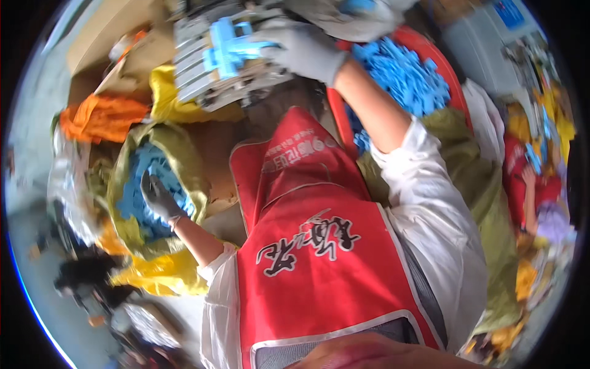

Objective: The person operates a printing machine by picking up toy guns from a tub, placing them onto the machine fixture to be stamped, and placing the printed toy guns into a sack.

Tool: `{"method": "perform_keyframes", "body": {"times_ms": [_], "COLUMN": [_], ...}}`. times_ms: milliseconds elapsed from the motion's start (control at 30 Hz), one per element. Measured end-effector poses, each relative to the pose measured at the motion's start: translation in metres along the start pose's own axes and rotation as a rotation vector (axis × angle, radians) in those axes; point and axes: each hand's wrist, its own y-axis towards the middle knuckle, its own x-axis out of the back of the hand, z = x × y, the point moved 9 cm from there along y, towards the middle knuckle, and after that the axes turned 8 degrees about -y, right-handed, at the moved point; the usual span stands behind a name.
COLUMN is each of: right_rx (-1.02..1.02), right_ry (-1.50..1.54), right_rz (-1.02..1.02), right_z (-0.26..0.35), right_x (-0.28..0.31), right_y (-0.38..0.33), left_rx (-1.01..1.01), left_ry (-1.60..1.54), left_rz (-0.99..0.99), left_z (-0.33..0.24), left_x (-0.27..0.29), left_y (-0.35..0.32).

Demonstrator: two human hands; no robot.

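My right hand (302,50), in a light grey glove, reaches to the top of the view. Its fingers close on the end of a light-blue plastic piece shaped like a toy gun (226,48). That piece lies over a grey slatted metal fixture (192,56). On the left, my gloved left hand (160,197) is at the mouth of an olive woven sack (190,157). Its fingers are stretched apart above the blue plastic pieces (150,161) inside, and nothing shows in its grip.
A red tub (452,67) heaped with blue pieces (402,74) stands beyond my right forearm. Orange cloth or bag material (101,118) and yellow bags (169,277) surround the sack. Another olive sack (485,227) lies by my right side. Another person (534,190) works at the far right.
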Motion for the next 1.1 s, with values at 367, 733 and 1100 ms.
{"method": "perform_keyframes", "body": {"times_ms": [367,733,1100], "right_rx": [-0.753,-1.29,-0.859], "right_ry": [-0.132,-0.938,-0.426], "right_rz": [-0.004,0.334,0.417], "right_z": [-0.211,-0.352,-0.271], "right_x": [-0.029,0.005,-0.011], "right_y": [-0.242,-0.368,-0.348], "left_rx": [-0.142,-0.091,-0.181], "left_ry": [0.236,0.284,0.278], "left_rz": [0.214,0.292,0.426], "left_z": [-0.017,-0.023,-0.046], "left_x": [-0.043,-0.069,-0.111], "left_y": [-0.007,-0.019,-0.031]}}
